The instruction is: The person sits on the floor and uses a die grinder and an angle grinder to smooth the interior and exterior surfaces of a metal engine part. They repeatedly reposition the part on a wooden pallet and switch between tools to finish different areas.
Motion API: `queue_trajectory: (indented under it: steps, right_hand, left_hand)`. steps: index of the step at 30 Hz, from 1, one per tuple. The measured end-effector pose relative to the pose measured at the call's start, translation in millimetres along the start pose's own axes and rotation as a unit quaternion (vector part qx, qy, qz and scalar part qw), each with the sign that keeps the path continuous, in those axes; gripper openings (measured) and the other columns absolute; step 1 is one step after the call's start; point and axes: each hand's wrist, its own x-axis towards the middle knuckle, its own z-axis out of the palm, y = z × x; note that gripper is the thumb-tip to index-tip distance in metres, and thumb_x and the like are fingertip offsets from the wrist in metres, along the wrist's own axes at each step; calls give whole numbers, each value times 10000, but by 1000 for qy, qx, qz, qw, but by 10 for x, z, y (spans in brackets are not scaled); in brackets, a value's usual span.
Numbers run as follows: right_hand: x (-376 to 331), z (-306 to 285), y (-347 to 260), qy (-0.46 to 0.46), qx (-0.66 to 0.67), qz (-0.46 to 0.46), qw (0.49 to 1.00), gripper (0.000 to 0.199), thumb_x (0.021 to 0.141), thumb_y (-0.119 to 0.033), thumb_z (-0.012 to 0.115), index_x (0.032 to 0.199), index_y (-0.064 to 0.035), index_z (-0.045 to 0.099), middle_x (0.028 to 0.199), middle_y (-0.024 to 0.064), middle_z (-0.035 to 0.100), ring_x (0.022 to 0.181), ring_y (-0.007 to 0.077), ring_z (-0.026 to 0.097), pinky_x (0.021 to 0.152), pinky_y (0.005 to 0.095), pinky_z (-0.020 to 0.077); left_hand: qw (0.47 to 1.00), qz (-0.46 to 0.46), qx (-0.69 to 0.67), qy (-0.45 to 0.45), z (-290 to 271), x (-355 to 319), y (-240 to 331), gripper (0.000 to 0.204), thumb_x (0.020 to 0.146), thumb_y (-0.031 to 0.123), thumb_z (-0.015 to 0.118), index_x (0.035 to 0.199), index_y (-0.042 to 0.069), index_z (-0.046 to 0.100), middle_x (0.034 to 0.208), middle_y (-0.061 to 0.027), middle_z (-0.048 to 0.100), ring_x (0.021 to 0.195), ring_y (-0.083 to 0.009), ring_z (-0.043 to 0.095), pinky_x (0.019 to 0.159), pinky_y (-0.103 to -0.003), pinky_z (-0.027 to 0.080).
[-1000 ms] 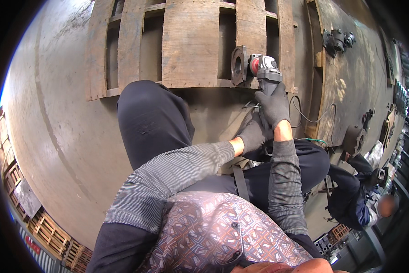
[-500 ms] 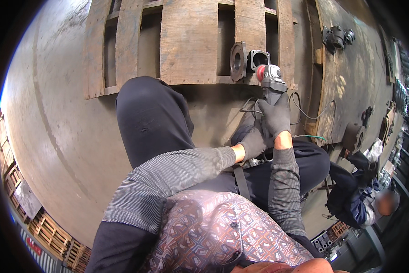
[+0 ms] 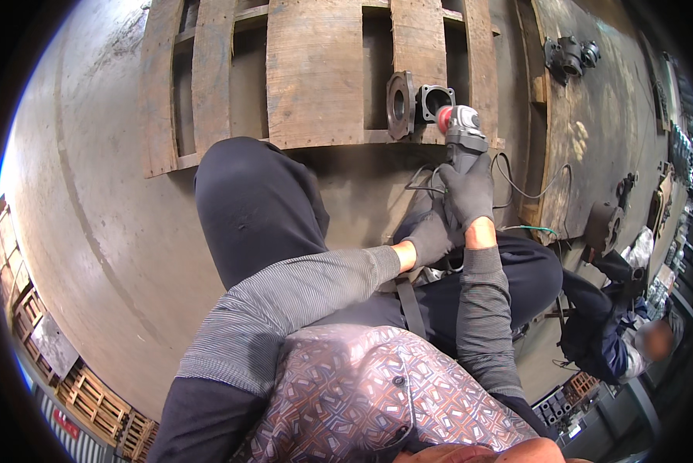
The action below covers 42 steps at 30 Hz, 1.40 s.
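A grey angle grinder [image 3: 460, 128] with a red disc touches a dark metal flanged casting [image 3: 414, 101] lying on a wooden pallet [image 3: 315, 73]. My right hand [image 3: 468, 189], in a dark glove, grips the grinder's body just behind its head. My left hand [image 3: 431, 236], also gloved, holds the rear end of the grinder close to my knee. The grinder's black cable [image 3: 516, 181] loops over the concrete floor to the right.
I crouch on a concrete floor [image 3: 107, 216] with my dark-trousered knee [image 3: 246, 201] in front. More metal castings [image 3: 568, 54] lie on a second pallet at right. Another person [image 3: 620, 328] in dark clothes crouches at lower right. Stacked pallets [image 3: 92, 397] stand at lower left.
The grinder and my right hand have shifted slightly right and toward me along the casting. My left hand stays at the grinder's rear.
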Motion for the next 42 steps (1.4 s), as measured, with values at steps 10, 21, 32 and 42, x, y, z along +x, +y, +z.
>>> queue_trajectory:
  steps: [10, 21, 32, 42]
  right_hand:
    - [-39, -23, 36, 16, 14, 26, 999, 802, 839, -320, 739, 1403, 100, 353, 1279, 363, 592, 1186, 508, 600, 1044, 514, 479]
    - [254, -96, 44, 1, 39, 8, 999, 740, 812, -332, 757, 1304, 113, 429, 1270, 378, 599, 1208, 501, 603, 1047, 512, 480]
    - [550, -36, -302, -15, -3, -43, 999, 752, 830, -390, 755, 1292, 101, 422, 1262, 370, 623, 1192, 486, 628, 1027, 506, 499]
    - [263, -103, -169, -36, 10, -35, 999, 747, 815, -356, 739, 1311, 93, 406, 1296, 363, 605, 1199, 484, 622, 1040, 511, 489]
  left_hand:
    - [939, 155, 307, 3, 4, -67, 41, 976, 818, 350, 822, 1535, -24, 277, 1438, -257, 491, 1365, -384, 483, 1138, -430, 412]
    - [980, 148, 118, 55, -135, 100, 214, 533, 873, 230, 661, 1349, 22, 545, 1339, -213, 602, 1221, -415, 564, 977, -535, 456]
    - [991, 72, -68, 86, -466, 302, 442, 645, 867, 265, 763, 1395, 19, 486, 1406, -240, 508, 1315, -450, 469, 1093, -458, 418]
    - [990, 128, -6, 52, -255, 45, 344, 731, 877, 281, 747, 1457, -9, 410, 1458, -264, 444, 1361, -426, 419, 1140, -438, 362]
